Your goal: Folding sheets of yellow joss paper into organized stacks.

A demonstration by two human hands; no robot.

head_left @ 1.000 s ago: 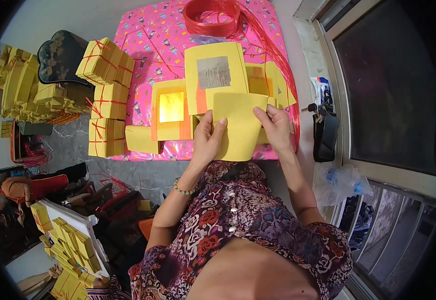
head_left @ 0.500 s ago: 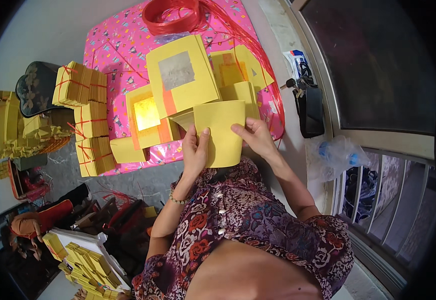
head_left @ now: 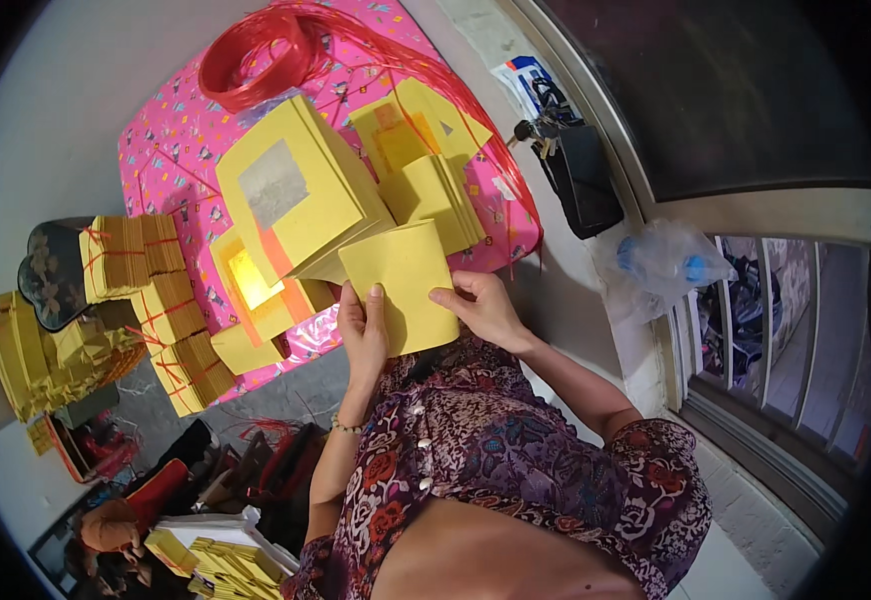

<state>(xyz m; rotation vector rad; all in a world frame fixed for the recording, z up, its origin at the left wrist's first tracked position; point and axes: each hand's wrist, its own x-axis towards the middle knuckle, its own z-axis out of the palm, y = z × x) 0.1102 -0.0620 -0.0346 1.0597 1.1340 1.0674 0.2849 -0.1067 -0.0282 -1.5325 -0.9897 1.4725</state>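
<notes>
In front of my body I hold a folded piece of yellow joss paper (head_left: 403, 290) by its two side edges. My left hand (head_left: 363, 335) pinches the left edge with the thumb on top. My right hand (head_left: 486, 312) grips the right edge the same way. Just beyond lies a thick stack of yellow joss paper (head_left: 331, 175) with a silver square on its top sheet. Beside it are a sheet with a shiny gold square (head_left: 251, 275) and several folded yellow pieces (head_left: 426, 200) standing close together.
The pink patterned table (head_left: 171, 130) carries a coil of red plastic strip (head_left: 256, 62). Bundles tied in red (head_left: 171, 310) line its left edge. At the right, keys (head_left: 546, 138) and a black case (head_left: 591, 190) lie on a ledge, near a plastic bag (head_left: 661, 262) and window bars.
The whole view has shifted and turned, so the table sits further left and tilted. Both hands still hold the folded joss paper, with little change in grip.
</notes>
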